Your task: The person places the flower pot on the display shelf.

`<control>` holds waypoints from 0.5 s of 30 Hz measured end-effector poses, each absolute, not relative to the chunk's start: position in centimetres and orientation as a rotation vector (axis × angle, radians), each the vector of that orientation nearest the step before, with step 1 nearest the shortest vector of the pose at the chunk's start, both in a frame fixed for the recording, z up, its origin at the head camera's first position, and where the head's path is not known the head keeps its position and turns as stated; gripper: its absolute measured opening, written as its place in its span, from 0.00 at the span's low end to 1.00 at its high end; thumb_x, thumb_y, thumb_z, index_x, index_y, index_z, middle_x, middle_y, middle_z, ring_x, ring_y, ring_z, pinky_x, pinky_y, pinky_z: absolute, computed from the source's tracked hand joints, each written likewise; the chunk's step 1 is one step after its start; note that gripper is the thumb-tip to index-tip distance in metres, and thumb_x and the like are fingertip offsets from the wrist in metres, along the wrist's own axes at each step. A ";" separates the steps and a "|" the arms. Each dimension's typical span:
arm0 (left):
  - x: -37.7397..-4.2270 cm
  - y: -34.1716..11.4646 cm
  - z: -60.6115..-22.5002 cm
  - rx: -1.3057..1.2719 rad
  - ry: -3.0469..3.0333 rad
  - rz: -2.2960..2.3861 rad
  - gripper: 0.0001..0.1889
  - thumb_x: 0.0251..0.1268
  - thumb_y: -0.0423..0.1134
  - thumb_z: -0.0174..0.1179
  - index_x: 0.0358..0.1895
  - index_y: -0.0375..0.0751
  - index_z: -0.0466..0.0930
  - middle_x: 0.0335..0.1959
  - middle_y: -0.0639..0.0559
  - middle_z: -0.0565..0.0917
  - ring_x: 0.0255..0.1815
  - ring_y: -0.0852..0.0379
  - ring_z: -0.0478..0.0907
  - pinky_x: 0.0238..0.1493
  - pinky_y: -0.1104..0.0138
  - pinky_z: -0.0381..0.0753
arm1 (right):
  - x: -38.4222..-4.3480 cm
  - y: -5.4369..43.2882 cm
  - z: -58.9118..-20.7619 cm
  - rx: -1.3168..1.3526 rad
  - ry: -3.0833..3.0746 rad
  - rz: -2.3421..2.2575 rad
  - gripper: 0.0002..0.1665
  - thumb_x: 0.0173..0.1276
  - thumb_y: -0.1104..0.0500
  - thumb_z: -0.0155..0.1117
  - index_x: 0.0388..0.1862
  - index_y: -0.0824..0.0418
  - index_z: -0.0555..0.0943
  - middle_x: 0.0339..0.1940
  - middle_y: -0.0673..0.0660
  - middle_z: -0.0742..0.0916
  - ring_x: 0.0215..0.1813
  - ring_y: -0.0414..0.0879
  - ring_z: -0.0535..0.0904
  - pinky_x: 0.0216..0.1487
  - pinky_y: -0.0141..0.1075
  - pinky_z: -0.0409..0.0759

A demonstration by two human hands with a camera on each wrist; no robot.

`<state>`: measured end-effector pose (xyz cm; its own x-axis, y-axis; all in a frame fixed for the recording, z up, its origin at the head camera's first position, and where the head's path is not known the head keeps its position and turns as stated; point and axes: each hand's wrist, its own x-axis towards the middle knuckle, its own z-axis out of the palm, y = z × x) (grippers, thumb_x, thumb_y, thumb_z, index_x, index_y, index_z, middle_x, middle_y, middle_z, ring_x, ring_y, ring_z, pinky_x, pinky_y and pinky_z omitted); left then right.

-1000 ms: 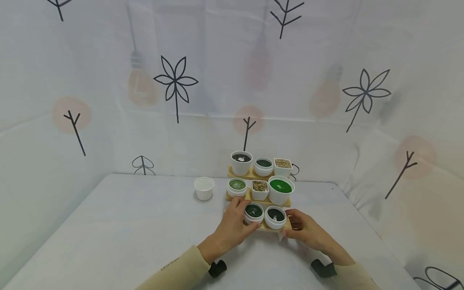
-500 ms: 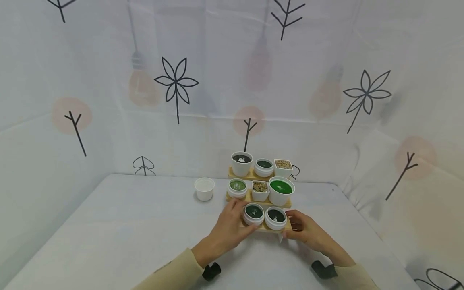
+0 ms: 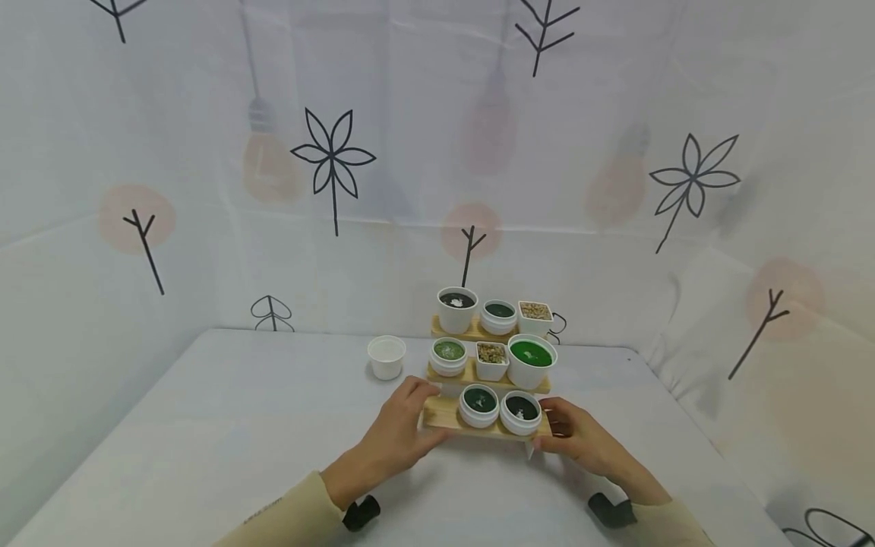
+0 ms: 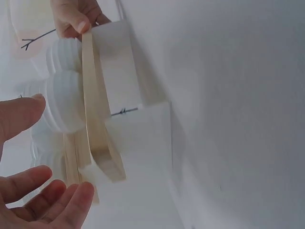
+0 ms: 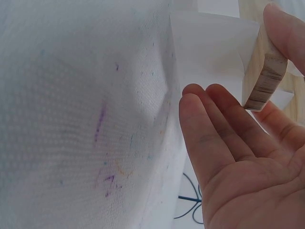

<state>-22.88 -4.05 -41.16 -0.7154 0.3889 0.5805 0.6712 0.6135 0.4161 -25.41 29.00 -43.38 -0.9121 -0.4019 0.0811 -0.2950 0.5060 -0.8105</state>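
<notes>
In the head view a three-tier wooden display stand (image 3: 441,414) rises in steps toward the back wall. Two round white jars with dark green contents, one left (image 3: 479,408) and one right (image 3: 521,414), sit on its lowest board. My left hand (image 3: 391,434) is beside that board's bare left end. The left wrist view shows its thumb and fingers (image 4: 78,202) spread, with nothing between them. My right hand (image 3: 581,439) holds the board's right end. In the right wrist view the thumb (image 5: 287,36) presses the wooden end (image 5: 267,78), and the other fingers extend below it.
The middle tier carries a light green jar (image 3: 449,357), a square cup of grains (image 3: 491,361) and a bright green cup (image 3: 531,362). On the top tier are a dark-filled cup (image 3: 456,310), a jar (image 3: 498,317) and another grain cup (image 3: 535,317). A white cup (image 3: 386,357) stands left of the stand.
My left hand has let go of the left jar on the lowest board and drawn back to the left, uncovering the board's left end. The right hand stays at the right end.
</notes>
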 end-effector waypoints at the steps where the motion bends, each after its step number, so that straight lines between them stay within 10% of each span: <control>1: -22.9 -4.4 -41.1 -0.836 -2.411 -0.885 0.30 0.49 0.46 0.73 0.53 0.36 0.75 0.47 0.50 0.73 0.45 0.55 0.75 0.47 0.65 0.78 | -25.4 29.0 -43.4 -0.612 2.623 -1.378 0.35 0.60 0.54 0.70 0.62 0.67 0.68 0.55 0.62 0.79 0.52 0.52 0.79 0.50 0.36 0.78; 15: -27.0 -9.4 -41.0 -0.739 -2.332 -0.790 0.28 0.48 0.43 0.74 0.52 0.35 0.76 0.48 0.48 0.75 0.48 0.52 0.75 0.50 0.60 0.78 | -25.3 29.0 -43.2 -0.606 2.613 -1.393 0.37 0.60 0.55 0.70 0.63 0.68 0.67 0.56 0.64 0.78 0.53 0.54 0.79 0.50 0.36 0.78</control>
